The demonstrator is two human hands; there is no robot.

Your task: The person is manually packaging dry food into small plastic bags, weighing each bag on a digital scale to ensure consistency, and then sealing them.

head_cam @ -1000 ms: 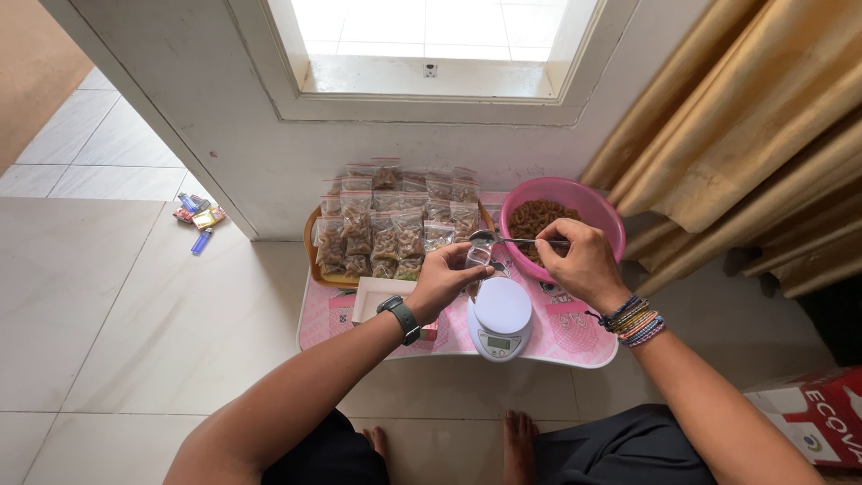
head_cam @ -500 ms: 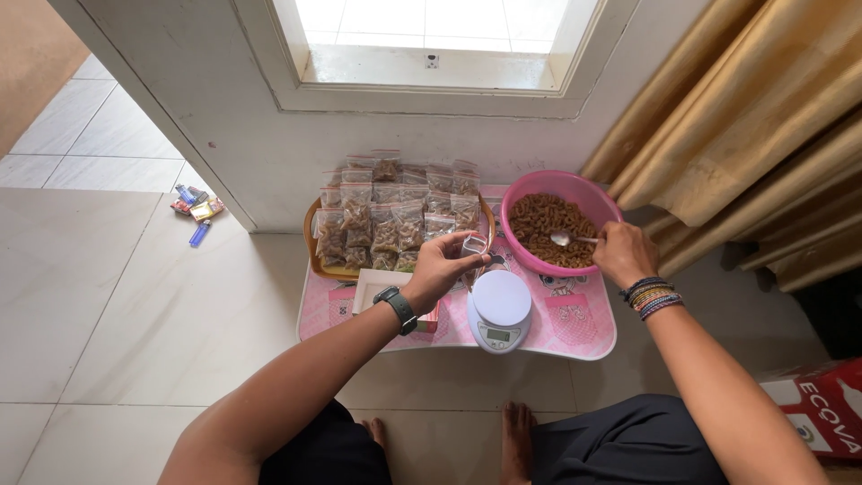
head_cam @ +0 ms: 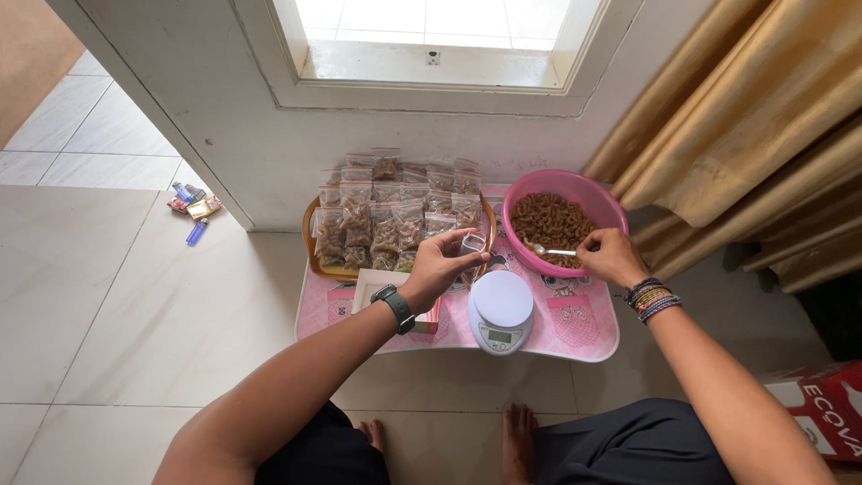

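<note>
Right grip pinching spoon over bowl, left grip holding bag

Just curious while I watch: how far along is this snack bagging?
Done: many filled bags fill the tray. In hand: left hand holds an open small bag above the scale; right hand dips a spoon into the pink bowl, holding plenty more.

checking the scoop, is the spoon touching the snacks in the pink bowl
Touching. The head view shows the spoon, held by the right hand, with its tip dug into the brown snacks.
</note>
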